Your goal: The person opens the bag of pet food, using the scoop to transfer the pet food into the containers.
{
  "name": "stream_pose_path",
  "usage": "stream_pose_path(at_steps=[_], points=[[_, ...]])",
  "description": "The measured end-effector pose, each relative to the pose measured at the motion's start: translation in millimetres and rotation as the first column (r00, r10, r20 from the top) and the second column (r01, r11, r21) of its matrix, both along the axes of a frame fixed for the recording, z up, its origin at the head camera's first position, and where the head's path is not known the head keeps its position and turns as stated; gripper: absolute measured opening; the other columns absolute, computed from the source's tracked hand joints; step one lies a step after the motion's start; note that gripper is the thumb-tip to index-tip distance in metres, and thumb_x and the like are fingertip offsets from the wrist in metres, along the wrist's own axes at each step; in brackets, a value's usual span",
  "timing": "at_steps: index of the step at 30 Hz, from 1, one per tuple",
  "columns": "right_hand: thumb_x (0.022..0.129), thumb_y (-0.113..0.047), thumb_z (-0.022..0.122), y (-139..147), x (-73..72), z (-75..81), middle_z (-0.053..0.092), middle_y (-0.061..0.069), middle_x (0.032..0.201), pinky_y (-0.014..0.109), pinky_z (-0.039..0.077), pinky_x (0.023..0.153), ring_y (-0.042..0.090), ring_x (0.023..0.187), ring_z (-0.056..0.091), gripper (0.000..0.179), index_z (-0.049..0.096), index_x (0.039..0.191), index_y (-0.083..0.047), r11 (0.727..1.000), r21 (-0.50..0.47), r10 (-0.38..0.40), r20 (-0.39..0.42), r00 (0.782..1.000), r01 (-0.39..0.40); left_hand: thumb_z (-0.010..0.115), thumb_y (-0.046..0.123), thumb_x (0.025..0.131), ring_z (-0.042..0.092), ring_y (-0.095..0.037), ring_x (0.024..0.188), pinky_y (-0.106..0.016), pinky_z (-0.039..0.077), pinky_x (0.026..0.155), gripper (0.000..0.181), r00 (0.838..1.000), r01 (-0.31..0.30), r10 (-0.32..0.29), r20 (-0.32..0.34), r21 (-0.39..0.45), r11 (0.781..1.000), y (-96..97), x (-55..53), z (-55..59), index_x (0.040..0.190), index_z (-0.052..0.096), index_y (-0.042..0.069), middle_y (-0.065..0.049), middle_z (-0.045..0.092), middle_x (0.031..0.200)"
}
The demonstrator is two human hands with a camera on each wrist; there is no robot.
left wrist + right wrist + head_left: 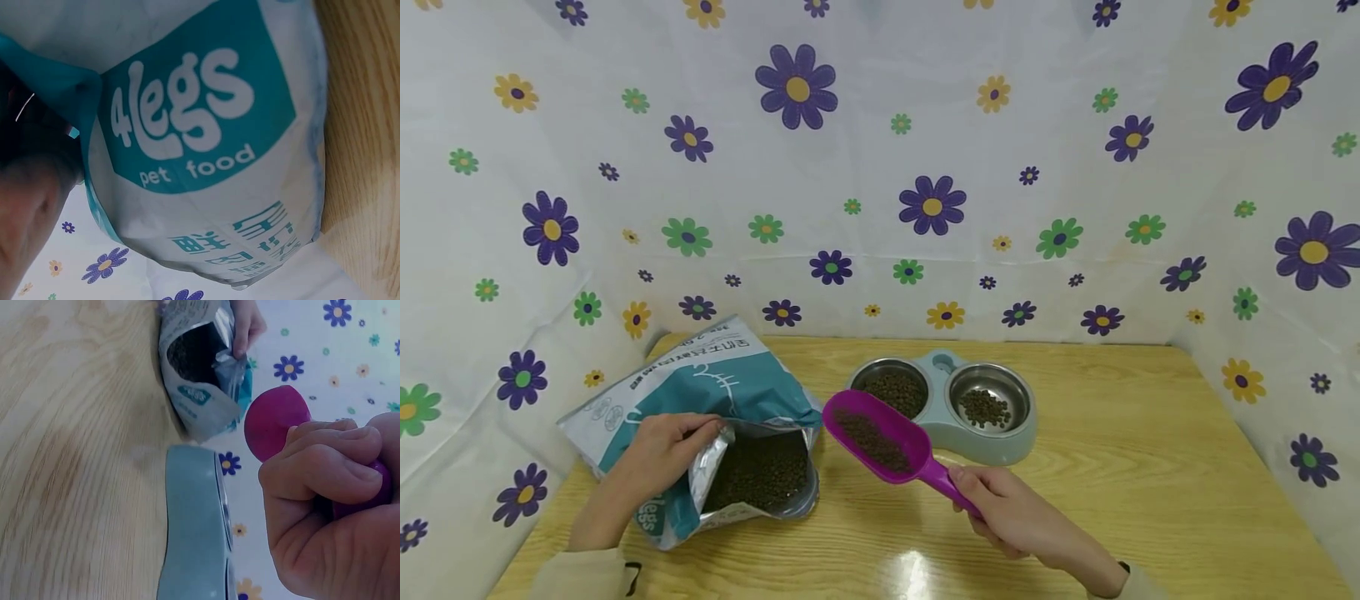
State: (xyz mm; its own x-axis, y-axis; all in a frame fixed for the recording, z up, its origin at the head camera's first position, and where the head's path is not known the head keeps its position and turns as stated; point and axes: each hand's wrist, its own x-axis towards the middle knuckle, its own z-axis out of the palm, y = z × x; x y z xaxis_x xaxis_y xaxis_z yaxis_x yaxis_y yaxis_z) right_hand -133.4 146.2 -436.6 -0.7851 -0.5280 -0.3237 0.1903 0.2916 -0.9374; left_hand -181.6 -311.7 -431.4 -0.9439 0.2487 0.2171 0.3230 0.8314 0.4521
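Observation:
My left hand (658, 457) pinches the rim of an open pet food bag (722, 383), which lies tilted with its mouth toward me. Brown kibble (763, 471) shows inside. The left wrist view has the bag's printed side (187, 119) close up. In my right hand (1011, 508) is the handle of a magenta scoop (917, 437), its bowl loaded with kibble and held above the table between bag and feeder. From the right wrist, my curled fingers (325, 462) wrap the handle. Behind the scoop stands a pale blue double feeder (992, 450) with two metal bowls.
The left bowl (895, 393) holds a broad layer of kibble, partly hidden by the scoop. In the right bowl (988, 404) lies a smaller heap. Beneath everything is a wood-grain table (1112, 467), with a flowered cloth (850, 167) hanging around its back and sides.

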Motion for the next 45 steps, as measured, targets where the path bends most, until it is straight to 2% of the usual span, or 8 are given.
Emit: stream_pose_path(at_steps=[10, 14, 20, 29, 35, 39, 42, 45], points=[[0.107, -0.056, 0.041, 56.9, -4.6, 13.1, 0.042, -0.003, 0.063, 0.020, 0.026, 0.038, 0.007, 0.044, 0.027, 0.058, 0.058, 0.101, -0.001, 0.991, 0.109, -0.079, -0.028, 0.996, 0.082, 0.062, 0.015, 0.102, 0.048, 0.000, 0.068, -0.023, 0.041, 0.064, 0.023, 1.000, -0.005, 0.005, 0.011, 0.014, 1.000, 0.1, 1.3, -0.7, 0.115, 0.077, 0.005, 0.004, 0.067, 0.078], [0.107, -0.054, 0.042, 80.2, -8.9, 18.7, 0.042, -0.003, 0.064, 0.019, 0.026, 0.039, 0.007, 0.045, 0.025, 0.056, 0.059, 0.101, -0.001, 0.975, 0.171, -0.136, -0.048, 0.989, 0.143, 0.061, 0.016, 0.103, 0.047, 0.000, 0.065, -0.023, 0.040, 0.062, 0.024, 1.000, -0.009, 0.008, 0.024, 0.019, 1.000, 0.4, 1.3, -0.8, 0.117, 0.076, 0.003, 0.007, 0.057, 0.069], [0.107, -0.054, 0.042, 103.5, -11.1, 26.5, 0.040, -0.003, 0.062, 0.019, 0.026, 0.040, 0.007, 0.044, 0.023, 0.055, 0.058, 0.101, -0.001, 0.937, 0.279, -0.193, -0.084, 0.978, 0.209, 0.061, 0.015, 0.103, 0.041, 0.000, 0.058, -0.023, 0.037, 0.059, 0.024, 1.000, 0.005, -0.005, 0.006, 0.024, 1.000, 1.0, 1.5, -1.7, 0.116, 0.077, 0.003, 0.009, 0.041, 0.062], [0.107, -0.053, 0.044, 117.0, -16.1, 37.0, 0.042, -0.003, 0.060, 0.020, 0.027, 0.040, 0.007, 0.044, 0.024, 0.054, 0.063, 0.104, -0.003, 0.862, 0.430, -0.211, -0.177, 0.961, 0.268, 0.062, 0.016, 0.102, 0.043, 0.000, 0.061, -0.023, 0.037, 0.061, 0.024, 1.000, -0.001, 0.000, 0.006, 0.019, 1.000, 0.7, 1.8, -1.4, 0.116, 0.077, 0.003, 0.009, 0.043, 0.063], [0.106, -0.056, 0.046, 118.5, -21.4, 40.2, 0.043, -0.003, 0.059, 0.021, 0.029, 0.041, 0.008, 0.044, 0.026, 0.054, 0.064, 0.100, -0.005, 0.827, 0.486, -0.196, -0.224, 0.955, 0.283, 0.062, 0.016, 0.102, 0.045, -0.001, 0.065, -0.024, 0.038, 0.063, 0.023, 1.000, -0.006, 0.006, -0.005, 0.012, 1.000, -0.6, 0.5, -2.7, 0.116, 0.077, 0.005, 0.009, 0.049, 0.066], [0.104, -0.058, 0.048, 118.2, -24.6, 40.2, 0.042, -0.004, 0.059, 0.022, 0.030, 0.042, 0.009, 0.045, 0.028, 0.056, 0.065, 0.101, -0.005, 0.804, 0.520, -0.182, -0.249, 0.951, 0.290, 0.061, 0.018, 0.103, 0.045, -0.002, 0.066, -0.024, 0.037, 0.063, 0.025, 1.000, -0.006, 0.005, 0.014, 0.021, 1.000, -0.7, 1.4, -2.5, 0.118, 0.077, 0.005, 0.008, 0.047, 0.066], [0.103, -0.058, 0.050, 117.8, -26.9, 40.1, 0.043, -0.004, 0.060, 0.024, 0.032, 0.042, 0.009, 0.046, 0.030, 0.056, 0.066, 0.103, -0.004, 0.790, 0.538, -0.173, -0.262, 0.949, 0.293, 0.061, 0.018, 0.103, 0.046, -0.002, 0.067, -0.024, 0.037, 0.063, 0.025, 1.000, -0.010, 0.009, 0.025, 0.024, 1.000, -0.7, 2.0, -2.3, 0.119, 0.076, 0.005, 0.007, 0.045, 0.065], [0.103, -0.057, 0.050, 117.5, -29.1, 39.3, 0.044, -0.003, 0.063, 0.026, 0.032, 0.044, 0.011, 0.049, 0.032, 0.057, 0.066, 0.103, -0.003, 0.781, 0.551, -0.154, -0.286, 0.946, 0.294, 0.061, 0.017, 0.103, 0.047, -0.003, 0.068, -0.024, 0.038, 0.064, 0.025, 1.000, -0.014, 0.014, 0.016, 0.020, 1.000, -0.7, 1.9, -2.7, 0.118, 0.076, 0.005, 0.007, 0.050, 0.068]])
